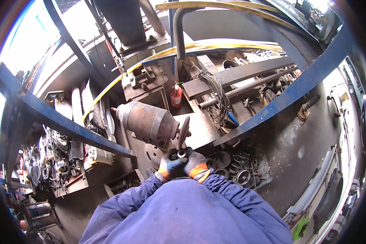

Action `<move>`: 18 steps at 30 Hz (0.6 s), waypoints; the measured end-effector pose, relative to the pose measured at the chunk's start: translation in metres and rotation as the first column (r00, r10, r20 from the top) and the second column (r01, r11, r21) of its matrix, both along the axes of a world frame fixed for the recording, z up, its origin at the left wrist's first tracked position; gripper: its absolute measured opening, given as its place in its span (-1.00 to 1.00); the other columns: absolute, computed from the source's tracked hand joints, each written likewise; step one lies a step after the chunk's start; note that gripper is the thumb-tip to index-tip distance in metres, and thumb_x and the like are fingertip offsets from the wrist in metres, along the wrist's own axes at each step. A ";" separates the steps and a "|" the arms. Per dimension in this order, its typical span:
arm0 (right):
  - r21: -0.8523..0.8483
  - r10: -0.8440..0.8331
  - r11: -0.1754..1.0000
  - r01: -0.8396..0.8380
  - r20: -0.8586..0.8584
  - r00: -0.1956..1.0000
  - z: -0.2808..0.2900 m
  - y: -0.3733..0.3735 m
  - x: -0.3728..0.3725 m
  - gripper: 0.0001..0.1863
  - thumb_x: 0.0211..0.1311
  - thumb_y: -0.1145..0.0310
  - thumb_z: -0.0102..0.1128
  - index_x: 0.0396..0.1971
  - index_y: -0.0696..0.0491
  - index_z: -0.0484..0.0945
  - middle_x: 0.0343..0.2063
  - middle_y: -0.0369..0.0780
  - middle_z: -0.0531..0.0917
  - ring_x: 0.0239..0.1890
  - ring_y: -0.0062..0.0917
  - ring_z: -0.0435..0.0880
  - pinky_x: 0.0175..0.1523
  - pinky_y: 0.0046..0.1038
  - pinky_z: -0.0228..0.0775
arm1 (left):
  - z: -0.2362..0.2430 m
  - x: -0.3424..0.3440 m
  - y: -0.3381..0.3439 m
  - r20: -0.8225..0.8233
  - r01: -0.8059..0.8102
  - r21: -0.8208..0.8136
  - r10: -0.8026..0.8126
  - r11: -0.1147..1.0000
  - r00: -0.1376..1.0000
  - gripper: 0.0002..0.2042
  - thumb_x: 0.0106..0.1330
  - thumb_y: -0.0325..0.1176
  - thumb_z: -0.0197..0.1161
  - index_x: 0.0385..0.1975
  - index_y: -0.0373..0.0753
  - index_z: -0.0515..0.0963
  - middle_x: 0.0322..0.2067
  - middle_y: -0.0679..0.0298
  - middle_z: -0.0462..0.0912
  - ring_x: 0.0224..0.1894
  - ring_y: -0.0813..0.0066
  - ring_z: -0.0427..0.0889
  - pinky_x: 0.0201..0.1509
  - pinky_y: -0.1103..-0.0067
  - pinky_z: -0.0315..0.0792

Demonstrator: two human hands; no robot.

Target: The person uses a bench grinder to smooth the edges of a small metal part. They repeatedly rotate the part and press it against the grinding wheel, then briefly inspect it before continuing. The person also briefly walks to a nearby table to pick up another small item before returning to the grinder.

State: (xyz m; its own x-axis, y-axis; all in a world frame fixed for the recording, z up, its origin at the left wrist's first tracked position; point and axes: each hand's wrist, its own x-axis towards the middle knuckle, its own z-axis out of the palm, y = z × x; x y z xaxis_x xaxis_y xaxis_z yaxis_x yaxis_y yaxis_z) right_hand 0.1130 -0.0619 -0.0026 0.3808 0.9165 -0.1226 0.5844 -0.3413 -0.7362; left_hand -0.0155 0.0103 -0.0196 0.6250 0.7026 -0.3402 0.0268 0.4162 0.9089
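Close in front of my body, both gloved hands are together, fingers curled inward. Between them shows a small round metal piece (181,153) with a bright ring-shaped end, like a short tube or socket; its lower part is hidden by the gloves. My left hand (171,162) closes on its left side, my right hand (195,161) on its right. Just beyond the hands stands a dark, narrow curved metal part (184,132), at the end of a large rusty cylinder (144,120) lying tilted. Whether the held piece touches that part, I cannot tell.
A blue metal frame (272,112) crosses right and left. A red fire extinguisher (176,96) stands beyond the cylinder. Coiled cables (215,95) hang over a steel beam (240,76). Scrap parts (55,156) heap at left; round metal parts (243,177) lie on the right.
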 end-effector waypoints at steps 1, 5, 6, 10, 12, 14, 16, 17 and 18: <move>0.039 -0.009 0.999 0.010 -0.039 0.999 -0.002 -0.002 0.001 -0.57 -0.12 0.35 0.22 -0.15 0.09 0.49 -0.38 0.03 0.66 -0.23 0.00 0.63 -0.15 -0.14 0.49 | 0.001 -0.001 0.000 0.001 0.023 -0.004 -0.023 1.000 1.000 -0.51 0.01 -0.32 0.47 -0.04 -0.33 0.49 -0.19 0.28 0.64 -0.17 0.51 0.59 -0.01 0.54 0.48; -0.063 -0.016 0.998 0.009 -0.120 0.993 -0.013 -0.005 0.000 -0.56 -0.18 0.38 0.24 -0.16 0.11 0.55 -0.31 0.05 0.66 -0.14 -0.04 0.63 -0.06 -0.22 0.51 | 0.003 -0.007 0.001 0.098 0.128 -0.101 -0.118 0.987 0.988 -0.54 0.06 -0.38 0.43 -0.01 -0.32 0.51 -0.15 0.28 0.64 -0.14 0.49 0.60 0.01 0.54 0.48; -0.083 -0.004 0.997 -0.008 -0.139 0.990 -0.017 -0.004 -0.001 -0.56 -0.18 0.37 0.24 -0.16 0.11 0.58 -0.28 0.05 0.66 -0.13 -0.05 0.63 -0.05 -0.22 0.51 | -0.001 -0.009 0.000 0.087 0.106 -0.146 -0.094 0.984 0.992 -0.56 0.08 -0.40 0.42 -0.01 -0.32 0.52 -0.15 0.27 0.65 -0.15 0.49 0.61 -0.01 0.54 0.49; -0.130 -0.041 0.991 0.024 -0.127 0.991 -0.036 0.005 -0.009 -0.60 -0.09 0.34 0.17 -0.14 0.05 0.58 -0.27 0.06 0.66 -0.13 -0.03 0.62 -0.04 -0.20 0.51 | -0.007 -0.008 0.001 0.140 0.030 -0.312 0.015 0.949 0.990 -0.66 0.11 -0.42 0.41 -0.10 -0.31 0.57 -0.22 0.28 0.67 -0.20 0.52 0.61 -0.06 0.54 0.51; -0.168 -0.038 0.986 0.022 -0.094 0.995 -0.018 0.012 -0.009 -0.62 -0.07 0.34 0.14 -0.16 0.04 0.58 -0.28 0.06 0.66 -0.13 -0.01 0.61 -0.04 -0.18 0.50 | 0.000 -0.007 0.002 0.103 -0.023 -0.323 0.060 0.946 0.993 -0.69 0.13 -0.43 0.40 -0.11 -0.31 0.59 -0.23 0.27 0.67 -0.22 0.52 0.62 -0.08 0.55 0.51; -0.204 -0.050 0.978 0.038 -0.053 0.997 -0.010 0.018 -0.011 -0.68 -0.01 0.29 0.11 -0.21 0.04 0.58 -0.25 0.05 0.65 -0.13 0.00 0.61 -0.03 -0.15 0.47 | 0.012 -0.006 0.003 0.087 -0.062 -0.370 0.101 0.927 0.991 -0.69 0.14 -0.42 0.40 -0.11 -0.32 0.59 -0.22 0.26 0.67 -0.22 0.52 0.62 -0.09 0.57 0.51; -0.181 -0.058 0.982 0.049 -0.045 0.997 -0.010 0.020 -0.012 -0.68 0.00 0.29 0.12 -0.20 0.05 0.57 -0.26 0.05 0.65 -0.13 0.00 0.61 -0.03 -0.14 0.47 | 0.016 -0.006 0.004 0.056 -0.092 -0.374 0.121 0.923 0.991 -0.68 0.14 -0.41 0.39 -0.11 -0.32 0.59 -0.22 0.26 0.67 -0.23 0.53 0.62 -0.10 0.58 0.50; -0.170 -0.064 0.984 0.056 -0.041 0.997 -0.010 0.021 -0.011 -0.68 0.01 0.29 0.12 -0.20 0.06 0.56 -0.26 0.05 0.65 -0.13 -0.01 0.61 -0.02 -0.14 0.46 | 0.015 -0.005 0.005 0.036 -0.101 -0.353 0.121 0.930 0.992 -0.69 0.14 -0.41 0.39 -0.11 -0.33 0.59 -0.22 0.26 0.67 -0.23 0.54 0.62 -0.11 0.58 0.50; -0.174 -0.064 0.983 0.057 -0.032 0.997 -0.009 0.021 -0.011 -0.68 0.01 0.29 0.13 -0.20 0.06 0.55 -0.27 0.05 0.65 -0.13 0.00 0.61 -0.03 -0.14 0.46 | 0.013 -0.004 0.005 0.018 -0.110 -0.333 0.123 0.936 0.992 -0.69 0.15 -0.41 0.39 -0.11 -0.33 0.59 -0.23 0.27 0.68 -0.24 0.55 0.62 -0.11 0.59 0.50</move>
